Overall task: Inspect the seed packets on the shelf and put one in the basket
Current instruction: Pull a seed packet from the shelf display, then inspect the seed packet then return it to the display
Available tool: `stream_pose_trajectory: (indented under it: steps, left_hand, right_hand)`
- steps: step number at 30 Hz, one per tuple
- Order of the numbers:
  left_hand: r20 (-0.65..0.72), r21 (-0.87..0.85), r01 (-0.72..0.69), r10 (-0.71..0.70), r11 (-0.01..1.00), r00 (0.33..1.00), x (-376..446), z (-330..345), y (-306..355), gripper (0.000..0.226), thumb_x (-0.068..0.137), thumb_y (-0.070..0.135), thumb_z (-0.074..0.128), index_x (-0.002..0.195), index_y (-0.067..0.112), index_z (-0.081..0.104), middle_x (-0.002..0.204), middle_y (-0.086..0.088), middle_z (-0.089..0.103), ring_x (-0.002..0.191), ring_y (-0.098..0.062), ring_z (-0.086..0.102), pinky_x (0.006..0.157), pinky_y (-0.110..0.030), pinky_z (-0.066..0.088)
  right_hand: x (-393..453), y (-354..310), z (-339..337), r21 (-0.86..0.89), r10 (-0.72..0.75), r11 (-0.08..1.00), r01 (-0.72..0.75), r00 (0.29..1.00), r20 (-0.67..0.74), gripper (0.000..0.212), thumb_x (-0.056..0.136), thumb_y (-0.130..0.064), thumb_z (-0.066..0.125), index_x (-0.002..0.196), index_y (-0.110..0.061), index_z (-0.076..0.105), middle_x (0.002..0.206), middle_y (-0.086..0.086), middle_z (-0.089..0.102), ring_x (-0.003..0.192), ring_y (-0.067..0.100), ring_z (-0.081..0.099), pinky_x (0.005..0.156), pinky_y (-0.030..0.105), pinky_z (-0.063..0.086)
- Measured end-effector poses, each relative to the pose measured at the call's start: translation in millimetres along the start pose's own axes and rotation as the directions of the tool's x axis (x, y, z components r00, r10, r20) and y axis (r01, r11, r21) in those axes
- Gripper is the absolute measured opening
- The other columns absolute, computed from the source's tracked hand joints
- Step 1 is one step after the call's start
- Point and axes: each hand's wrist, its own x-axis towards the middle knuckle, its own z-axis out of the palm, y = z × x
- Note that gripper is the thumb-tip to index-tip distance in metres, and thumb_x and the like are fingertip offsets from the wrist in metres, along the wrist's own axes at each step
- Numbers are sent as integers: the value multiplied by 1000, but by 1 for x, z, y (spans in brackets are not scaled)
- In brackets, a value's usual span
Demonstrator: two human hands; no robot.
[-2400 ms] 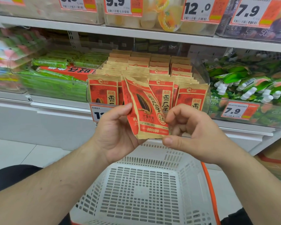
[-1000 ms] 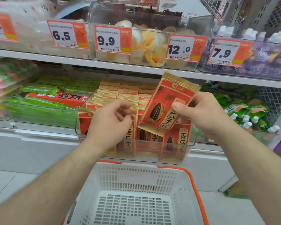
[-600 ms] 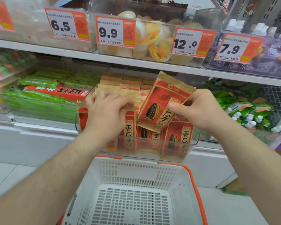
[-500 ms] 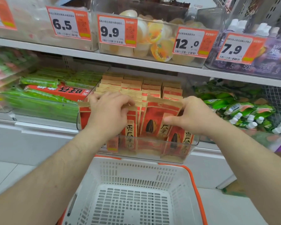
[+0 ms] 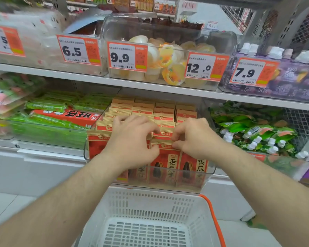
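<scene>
On the lower shelf (image 5: 43, 155) a clear bin (image 5: 208, 177) holds four rows of red seed packets (image 5: 165, 165). Both hands work their tops: left hand (image 5: 132, 141) curled among them, right hand (image 5: 191, 138) pinching the front packet (image 5: 163, 146). The one white basket (image 5: 150, 205) waits below.

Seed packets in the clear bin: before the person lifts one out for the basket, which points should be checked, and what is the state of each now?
1. Right hand has a packet: ok, its fingers pinch the top edge of a front-row seed packet.
2. Left hand is free of the packets: not ok, it rests on the neighbouring tops.
3. Only one packet is pinched: cannot tell, the edges are tightly packed.
4. Basket is below the bin: ok, it is directly beneath, open side up.
5. Basket has room: ok, the visible floor holds nothing.
</scene>
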Motion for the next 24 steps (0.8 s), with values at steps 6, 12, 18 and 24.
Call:
stream_pose_trajectory:
  steps: [6, 12, 18, 24]
  left_hand:
    - [221, 174, -20, -19, 985, 975, 24, 5, 16, 44, 86, 54, 56, 128, 39, 54, 132, 14, 51, 132, -14, 34, 115, -50, 16]
    - [280, 190, -68, 13, 979, 960, 40, 3, 29, 60, 79, 63, 57, 135, 41, 49, 140, 11, 47, 136, -17, 32, 117, -54, 14]
    - [484, 135, -33, -37, 990, 874, 84, 9, 47, 82, 76, 83, 48, 147, 43, 33, 156, 5, 33, 146, -23, 22, 117, -58, 13]
    - [504, 154, 121, -184, 981, 844, 127, 35, 41, 68, 92, 71, 37, 149, 33, 36, 157, -2, 34, 145, -29, 27, 113, -55, 21]
  right_hand:
    - [-2, -1, 1, -33, -38, 999, 38, 999, 0, 7, 90, -42, 67, 97, -41, 70, 99, -13, 66, 113, 19, 49, 105, 43, 32]
    - [-8, 52, -19, 264, 207, 949, -171, 971, -117, 22, 94, -28, 63, 113, -25, 73, 101, -14, 66, 94, 5, 55, 87, 24, 44]
    - [31, 87, -11, 129, 230, 963, -235, 972, 51, 40, 99, -17, 47, 137, -20, 58, 141, -1, 58, 130, 19, 52, 107, 31, 41]
    - [85, 100, 2, 15, 289, 956, -294, 947, 138, 46, 96, -18, 46, 142, -16, 48, 143, 11, 54, 132, 31, 49, 112, 45, 39]
